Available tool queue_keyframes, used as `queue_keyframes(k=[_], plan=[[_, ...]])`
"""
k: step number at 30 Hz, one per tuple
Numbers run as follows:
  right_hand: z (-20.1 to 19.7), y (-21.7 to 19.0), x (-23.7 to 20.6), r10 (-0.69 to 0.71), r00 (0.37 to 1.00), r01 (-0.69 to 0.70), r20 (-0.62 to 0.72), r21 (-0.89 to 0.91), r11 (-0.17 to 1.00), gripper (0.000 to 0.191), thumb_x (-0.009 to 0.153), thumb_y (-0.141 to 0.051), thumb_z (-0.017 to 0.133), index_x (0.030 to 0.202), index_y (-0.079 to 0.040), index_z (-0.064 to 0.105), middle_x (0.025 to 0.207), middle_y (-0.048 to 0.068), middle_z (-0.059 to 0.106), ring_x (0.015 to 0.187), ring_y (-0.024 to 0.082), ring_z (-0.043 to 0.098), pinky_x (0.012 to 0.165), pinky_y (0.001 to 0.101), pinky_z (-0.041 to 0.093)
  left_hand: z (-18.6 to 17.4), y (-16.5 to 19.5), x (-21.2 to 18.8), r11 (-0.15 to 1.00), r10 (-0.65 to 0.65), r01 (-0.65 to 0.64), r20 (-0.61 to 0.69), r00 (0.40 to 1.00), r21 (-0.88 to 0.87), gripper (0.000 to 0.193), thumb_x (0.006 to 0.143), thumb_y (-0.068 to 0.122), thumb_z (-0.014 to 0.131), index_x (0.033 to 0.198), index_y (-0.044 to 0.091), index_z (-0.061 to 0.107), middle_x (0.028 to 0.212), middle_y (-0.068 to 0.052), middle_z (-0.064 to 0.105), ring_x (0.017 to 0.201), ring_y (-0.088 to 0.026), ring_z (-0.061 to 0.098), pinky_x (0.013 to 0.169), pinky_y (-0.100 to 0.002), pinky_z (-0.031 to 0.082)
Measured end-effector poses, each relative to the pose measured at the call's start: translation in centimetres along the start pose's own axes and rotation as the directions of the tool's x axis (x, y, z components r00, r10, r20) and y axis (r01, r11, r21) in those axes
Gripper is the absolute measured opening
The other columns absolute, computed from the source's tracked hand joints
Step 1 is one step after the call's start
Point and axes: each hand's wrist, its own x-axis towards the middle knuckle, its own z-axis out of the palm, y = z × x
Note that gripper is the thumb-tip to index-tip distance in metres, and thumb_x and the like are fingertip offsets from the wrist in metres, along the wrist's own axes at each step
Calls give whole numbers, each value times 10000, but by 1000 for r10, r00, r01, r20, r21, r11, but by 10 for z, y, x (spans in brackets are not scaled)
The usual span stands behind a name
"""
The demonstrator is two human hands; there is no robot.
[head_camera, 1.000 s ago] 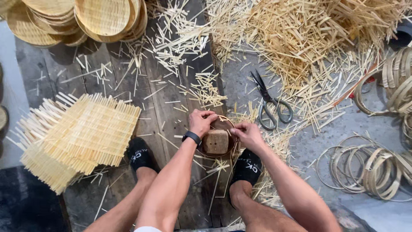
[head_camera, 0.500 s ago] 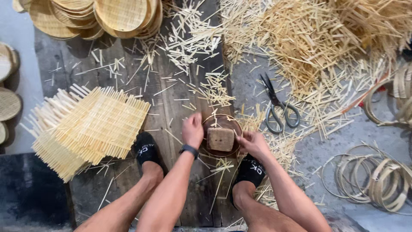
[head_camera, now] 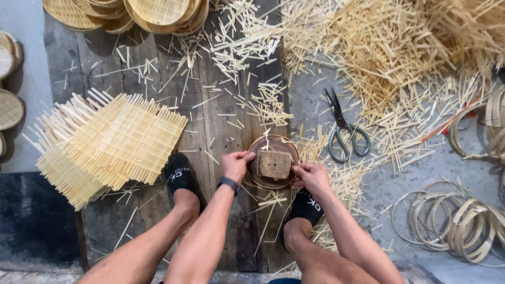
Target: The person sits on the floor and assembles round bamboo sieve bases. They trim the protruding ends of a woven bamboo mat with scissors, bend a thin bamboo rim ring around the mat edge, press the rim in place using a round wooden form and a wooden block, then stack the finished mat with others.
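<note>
Here, on the dark wooden boards [head_camera: 221,121] between two feet in black socks, a round brown disc [head_camera: 273,161] with a small square wooden block [head_camera: 274,164] on top of it. Left hand [head_camera: 235,165] at the disc's left edge, black watch on the wrist, fingers curled and pressed together, tips against the rim and the near side of the block. Right hand [head_camera: 312,177] at the disc's right edge, fingers likewise curled and close together, thumb and fingertips touching the rim beside the block; cannot tell whether either hand actually pinches the rim or only presses on it. Left foot [head_camera: 180,174] just left of the left hand, right foot [head_camera: 304,206] just below the right hand. Well to the left, a stack of square woven mats [head_camera: 113,142] with loose strip ends sticking out along the sides, lying partly on the boards. Up at the top edge, a pile of round woven trays [head_camera: 158,10], overlapping one another. Right of the disc, on the grey floor, a pair of scissors [head_camera: 342,129] with grey handles, blades closed and pointing up and away. Beyond the scissors, a big heap of pale bamboo strips [head_camera: 389,47], with short offcuts scattered over the boards and floor all around the disc. At the lower right, a loose bundle of thin bamboo hoops [head_camera: 452,221], well apart from the hands.
</note>
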Motion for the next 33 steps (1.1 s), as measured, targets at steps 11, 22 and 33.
queue_keyframes(k=[11, 22, 33], plan=[[28, 29, -3, 29, 999, -33, 25, 168, 985, 238, 977, -80, 636, 1144, 78, 698, 906, 185, 753, 718, 276, 757, 611, 379, 639, 32, -50, -59, 801, -347, 384, 166, 923, -459, 175, 971, 69, 633, 1103, -27, 697, 1001, -129, 736, 784, -226, 725, 642, -373, 640], [7, -23, -27, -232, 972, 231, -37, -31, 972, 568, 934, -310, 662, 1400, -19, 518, 1224, 161, 667, 1058, 241, 682, 796, 381, 617, -33, 14, -29, 934, 316, -353, 338, 887, 54, 310, 939, 114, 724, 1229, 5, 739, 1056, -94, 795, 892, -124, 707, 798, -299, 579], [51, -45, -25, -314, 947, 319, -68, 93, 943, 636, 727, -239, 842, 1247, 0, 564, 1067, 132, 651, 927, 194, 646, 787, 331, 554, 3, 101, -98, 832, 554, -549, 124, 823, -76, 485, 1057, 439, 529, 1306, 50, 675, 1074, -176, 771, 992, -221, 759, 831, -348, 589]])
